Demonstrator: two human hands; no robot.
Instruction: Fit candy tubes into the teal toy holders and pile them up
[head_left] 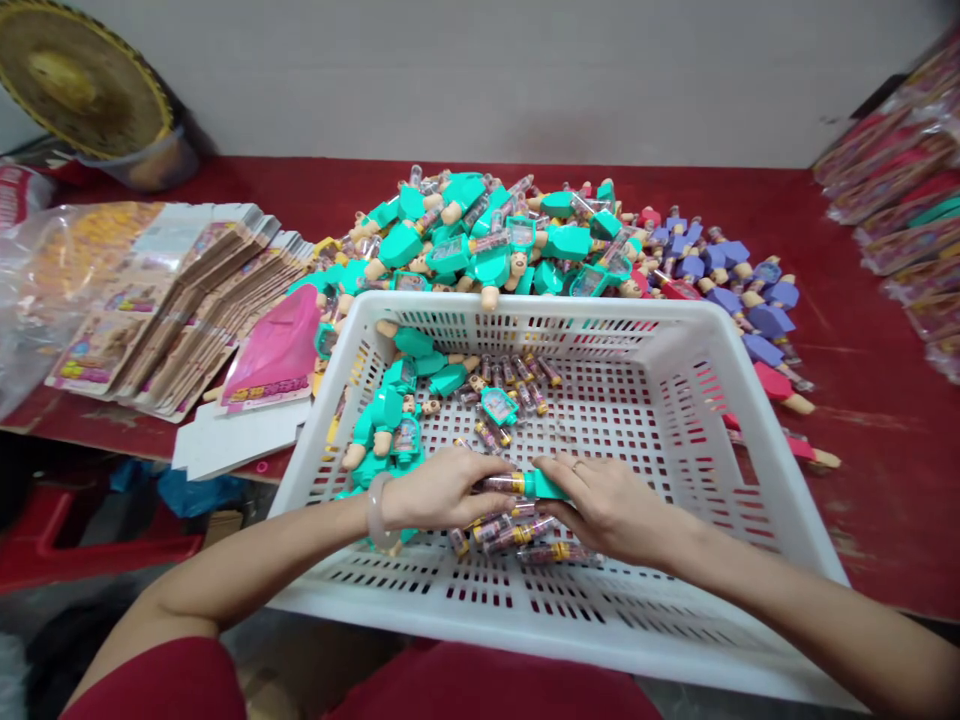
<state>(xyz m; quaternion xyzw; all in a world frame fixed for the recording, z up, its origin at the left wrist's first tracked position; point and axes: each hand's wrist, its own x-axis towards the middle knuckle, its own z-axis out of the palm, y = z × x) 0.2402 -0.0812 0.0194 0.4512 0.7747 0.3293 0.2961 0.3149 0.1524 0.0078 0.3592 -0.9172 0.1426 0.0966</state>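
Over the white perforated basket (750, 420), my left hand (450, 487) pinches a clear tube (502, 483) with small candies and a yellow band. My right hand (607, 505) grips a teal plastic piece (546, 486) that meets the tube's right end. Inside the basket, teal toy pieces with beige ends (386, 408) lie along the left side. Loose clear tubes (525, 532) rest below my hands, and several more (525, 375) lie behind them. Among those sits a teal piece with a clear window (499, 405).
Behind the basket is a heap of teal toys (480, 240), with purple ones (724, 255) to its right. Folded printed cards (180, 300) and a pink package (274, 345) lie left on the red table (870, 400). Packed goods (900, 190) stand at far right.
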